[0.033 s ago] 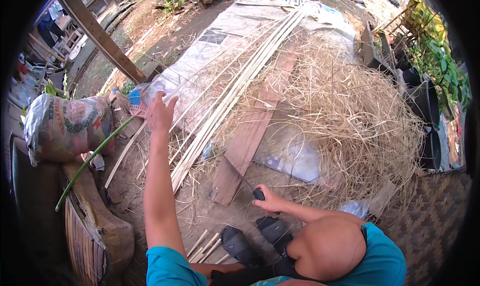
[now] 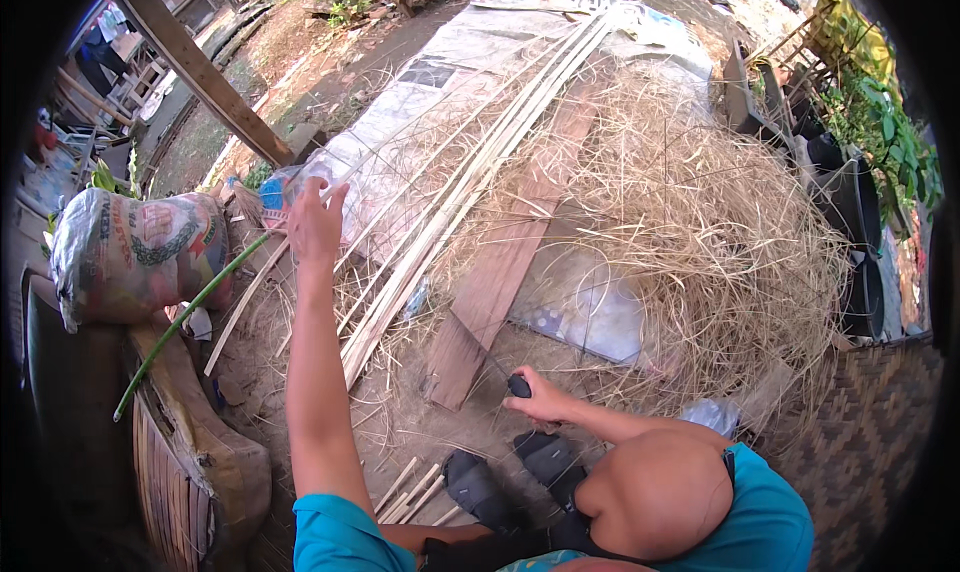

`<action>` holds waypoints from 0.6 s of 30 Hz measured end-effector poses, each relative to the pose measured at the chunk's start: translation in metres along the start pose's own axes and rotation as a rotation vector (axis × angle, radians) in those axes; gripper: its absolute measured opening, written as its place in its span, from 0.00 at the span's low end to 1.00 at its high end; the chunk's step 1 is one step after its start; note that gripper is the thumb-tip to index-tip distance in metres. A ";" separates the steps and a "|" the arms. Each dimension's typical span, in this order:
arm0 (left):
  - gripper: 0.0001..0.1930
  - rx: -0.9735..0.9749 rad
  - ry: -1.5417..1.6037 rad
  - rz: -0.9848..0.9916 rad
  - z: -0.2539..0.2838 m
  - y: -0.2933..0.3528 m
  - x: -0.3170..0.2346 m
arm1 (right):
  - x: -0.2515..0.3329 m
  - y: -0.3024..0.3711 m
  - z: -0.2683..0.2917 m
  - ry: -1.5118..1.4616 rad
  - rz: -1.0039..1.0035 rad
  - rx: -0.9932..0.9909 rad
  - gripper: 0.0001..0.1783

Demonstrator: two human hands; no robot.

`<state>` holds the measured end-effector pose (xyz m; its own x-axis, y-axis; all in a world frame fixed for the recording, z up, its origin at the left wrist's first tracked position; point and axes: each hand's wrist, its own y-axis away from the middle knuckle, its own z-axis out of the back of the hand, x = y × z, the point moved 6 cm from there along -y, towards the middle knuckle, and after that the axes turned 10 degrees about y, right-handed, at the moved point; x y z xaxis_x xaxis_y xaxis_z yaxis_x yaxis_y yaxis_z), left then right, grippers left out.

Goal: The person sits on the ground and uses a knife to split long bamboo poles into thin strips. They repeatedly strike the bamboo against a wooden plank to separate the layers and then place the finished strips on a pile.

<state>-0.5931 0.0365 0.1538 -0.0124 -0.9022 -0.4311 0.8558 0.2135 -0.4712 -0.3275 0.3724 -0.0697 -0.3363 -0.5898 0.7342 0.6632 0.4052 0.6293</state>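
Note:
My left hand (image 2: pixel 316 222) reaches out at the left, its fingers closed round a long, thin bamboo strip. The strip's green end (image 2: pixel 190 312) slants down to the left, and its far part runs on past my fingers; the grip itself is partly hidden. In my right hand (image 2: pixel 543 396) is the black handle of a knife (image 2: pixel 480 350). Its dark, narrow blade points up and left, over the near end of a brown plank (image 2: pixel 490 307). A bundle of long, pale bamboo strips (image 2: pixel 450 217) lies left of the plank.
Curly bamboo shavings (image 2: pixel 720 232) heap up on the right. Pale sheeting (image 2: pixel 430 82) covers the ground beyond. A stuffed sack (image 2: pixel 140 257) and a wooden bench (image 2: pixel 230 442) stand at the left. Short sticks (image 2: pixel 405 497) lie beside my sandals (image 2: pixel 478 487); a woven mat (image 2: pixel 870 452) is at right.
My left hand has shifted very slightly to the left, and the green strip has moved a little with it. My right hand and the knife stay almost still.

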 end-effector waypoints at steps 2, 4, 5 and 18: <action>0.23 -0.107 0.107 -0.022 0.028 -0.004 0.001 | 0.017 0.006 0.001 -0.027 -0.002 0.041 0.36; 0.23 -0.054 0.083 0.012 0.032 -0.003 -0.020 | 0.017 0.006 0.005 0.039 0.139 -0.017 0.35; 0.23 -0.026 0.073 0.029 0.027 -0.001 -0.033 | 0.008 -0.001 0.008 0.123 0.283 -0.085 0.34; 0.18 0.559 0.398 0.472 -0.216 0.213 -0.077 | -0.004 0.034 -0.073 -0.681 -0.076 0.504 0.20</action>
<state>-0.5218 0.2325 -0.0798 0.3200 -0.5417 -0.7773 0.9462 0.2241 0.2333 -0.2549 0.3378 -0.0698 -0.8039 -0.1441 0.5770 0.3002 0.7392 0.6029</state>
